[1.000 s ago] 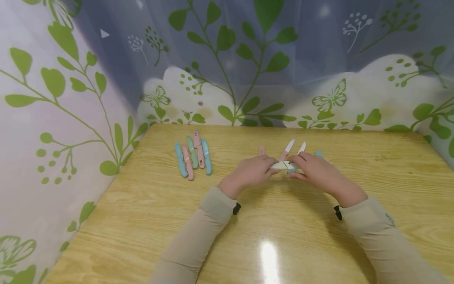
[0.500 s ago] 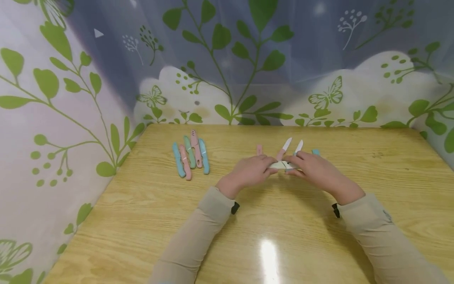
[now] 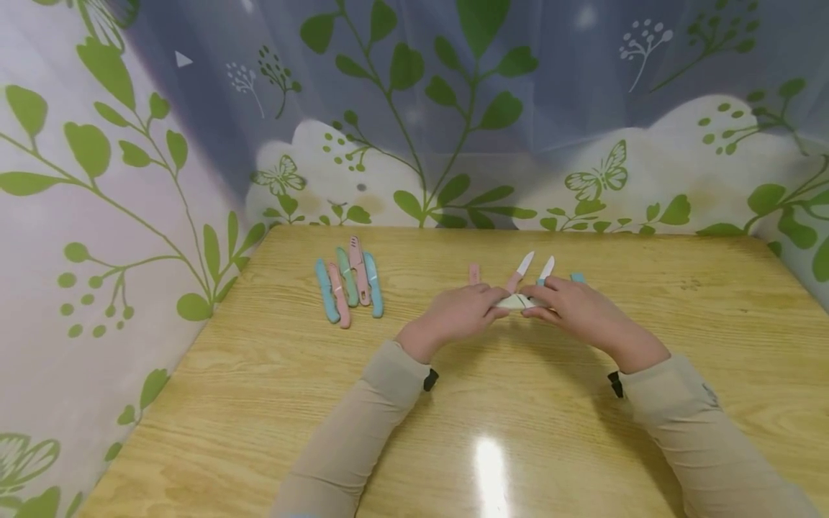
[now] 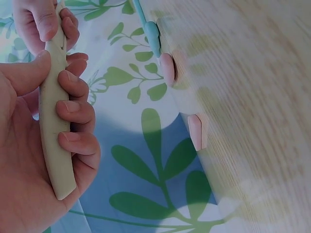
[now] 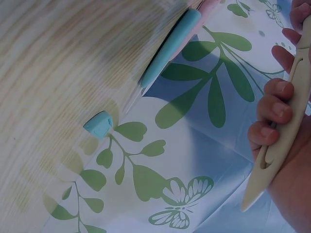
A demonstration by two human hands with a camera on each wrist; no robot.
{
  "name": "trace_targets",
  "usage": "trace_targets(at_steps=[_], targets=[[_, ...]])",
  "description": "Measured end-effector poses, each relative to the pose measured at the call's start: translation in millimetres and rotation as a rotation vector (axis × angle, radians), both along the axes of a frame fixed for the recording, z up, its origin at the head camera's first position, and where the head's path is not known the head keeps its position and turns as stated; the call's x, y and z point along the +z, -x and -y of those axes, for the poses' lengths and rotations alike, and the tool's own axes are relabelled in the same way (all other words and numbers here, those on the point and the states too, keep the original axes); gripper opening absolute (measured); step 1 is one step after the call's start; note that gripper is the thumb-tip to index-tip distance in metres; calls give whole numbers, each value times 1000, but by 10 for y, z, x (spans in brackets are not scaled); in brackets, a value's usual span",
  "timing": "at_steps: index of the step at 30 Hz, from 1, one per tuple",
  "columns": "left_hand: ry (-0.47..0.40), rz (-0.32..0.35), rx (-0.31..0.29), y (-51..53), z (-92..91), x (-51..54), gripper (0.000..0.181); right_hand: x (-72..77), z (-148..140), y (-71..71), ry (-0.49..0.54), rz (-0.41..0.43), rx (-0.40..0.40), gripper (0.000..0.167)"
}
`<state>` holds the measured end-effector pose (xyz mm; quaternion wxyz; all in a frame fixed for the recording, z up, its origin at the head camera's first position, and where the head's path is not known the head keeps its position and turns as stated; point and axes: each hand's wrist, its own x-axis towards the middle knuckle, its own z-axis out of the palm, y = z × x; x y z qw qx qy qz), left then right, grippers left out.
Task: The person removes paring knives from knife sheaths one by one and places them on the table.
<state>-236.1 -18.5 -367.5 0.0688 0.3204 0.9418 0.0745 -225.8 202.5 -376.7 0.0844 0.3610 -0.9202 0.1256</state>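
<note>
So we've got both hands busy with one cream knife point(image 4: 49, 111), held crosswise just right of middle, toward the far side of the worktop point(image 3: 227, 403). The left hand point(image 3: 453, 315) has its grip closed, fingers curled right round the plain end with the thumb along it. The right hand point(image 3: 581, 311) has its grip closed too, fingers wrapped round the slotted end, which tapers out past them. In the wrist views we can see a fair gap between the knife and the worktop.

Just beyond the hands, we see a pink-handled knife point(image 3: 521, 270) and a blue-handled knife point(image 3: 546, 269), both with bare white blades angled far and a bit right. A pink cover point(image 3: 475, 273) sits beyond the left hand, and a blue cover point(image 3: 578, 277) pokes out beyond the right one.

Over at far left we've got five knives point(image 3: 347, 277) packed close side by side, a blue at each end, with pink, green, pink between. Beige sleeves point(image 3: 359, 424), leafy backdrop point(image 3: 482, 25) behind everything.
</note>
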Motion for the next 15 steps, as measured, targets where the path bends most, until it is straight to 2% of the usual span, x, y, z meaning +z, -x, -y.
trace_targets(at_steps=[15], targets=[[0, -9, -11, -20, 6, 16, 49, -4, -26, 3, 26, -24, 23, 36]])
